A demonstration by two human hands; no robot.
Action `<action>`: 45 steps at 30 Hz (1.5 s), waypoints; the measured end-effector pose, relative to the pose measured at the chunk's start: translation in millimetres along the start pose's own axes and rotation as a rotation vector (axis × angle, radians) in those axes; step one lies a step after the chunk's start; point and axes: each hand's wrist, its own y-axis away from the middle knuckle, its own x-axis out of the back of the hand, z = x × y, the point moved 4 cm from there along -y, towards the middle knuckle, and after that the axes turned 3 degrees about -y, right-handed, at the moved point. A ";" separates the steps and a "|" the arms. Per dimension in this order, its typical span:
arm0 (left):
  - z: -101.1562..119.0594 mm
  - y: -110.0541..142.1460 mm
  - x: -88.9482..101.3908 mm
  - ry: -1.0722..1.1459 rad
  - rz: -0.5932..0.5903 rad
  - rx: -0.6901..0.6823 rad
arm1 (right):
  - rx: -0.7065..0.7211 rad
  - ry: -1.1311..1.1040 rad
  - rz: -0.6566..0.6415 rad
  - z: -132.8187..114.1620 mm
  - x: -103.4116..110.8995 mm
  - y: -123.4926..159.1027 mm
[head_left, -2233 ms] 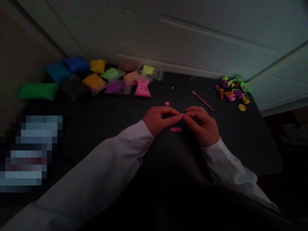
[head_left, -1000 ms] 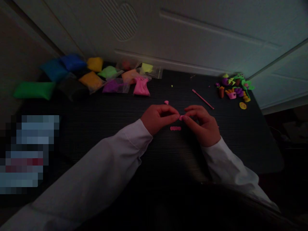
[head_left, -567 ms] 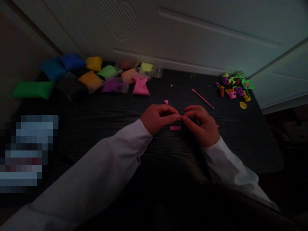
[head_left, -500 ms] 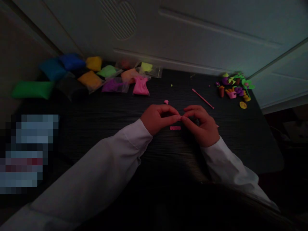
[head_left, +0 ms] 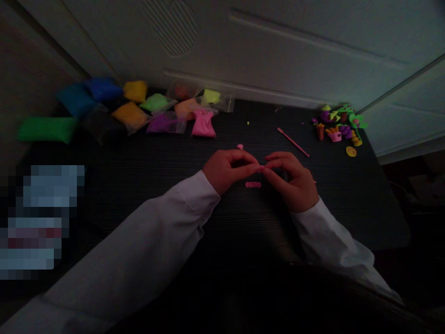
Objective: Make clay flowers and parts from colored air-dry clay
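A small piece of pink modelling clay (head_left: pixel 261 169) sits between the fingertips of my two hands, just above the dark table (head_left: pixel 146 167). My left hand (head_left: pixel 232 170) pinches it from the left with thumb and forefinger. From the right, the thumb and forefinger of my right hand (head_left: pixel 292 181) close on the same piece, and its other fingers are curled. Right below the fingertips lies a flat pink clay strip (head_left: pixel 253 184) with a wavy edge. Behind my left hand rests a small pink clay lump (head_left: pixel 240 147). Another pink bit shows partly beside my right hand.
A pink modelling tool (head_left: pixel 293 142) lies beyond my right hand. Bags of coloured clay, among them a pink clay bag (head_left: pixel 204 124) and a green clay bag (head_left: pixel 47 129), line the back left. Several small clay figures (head_left: pixel 334 134) stand at the back right, near a white panelled wall (head_left: pixel 299 60).
My fingertips have parted very slightly, and more of the pink clay piece shows between them. The other things on the table stay where they were.
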 end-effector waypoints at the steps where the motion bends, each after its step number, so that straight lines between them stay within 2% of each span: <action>1: 0.3 -0.2 0.6 0.001 0.012 -0.007 | 0.002 0.002 0.005 -0.1 -0.3 0.3; 4: 0.4 -1.3 3.7 -0.003 0.071 -0.019 | 0.031 0.044 0.029 1.5 0.4 2.5; 8: -2.0 -2.5 5.7 0.014 0.100 -0.005 | 0.181 0.267 0.027 11.3 6.6 10.6; 13: -3.4 -2.8 4.7 0.044 0.085 0.018 | 0.382 0.547 -0.086 24.9 14.0 22.5; 23: -3.4 -2.4 5.4 0.021 0.100 0.004 | 0.505 0.649 -0.210 16.8 7.2 27.3; 41: 3.8 0.1 5.9 -0.182 0.060 -0.171 | 0.503 0.644 -0.244 12.5 8.4 28.2; 45: 9.4 2.5 2.5 -0.226 0.022 -0.148 | 0.432 0.615 -0.234 14.8 9.0 25.1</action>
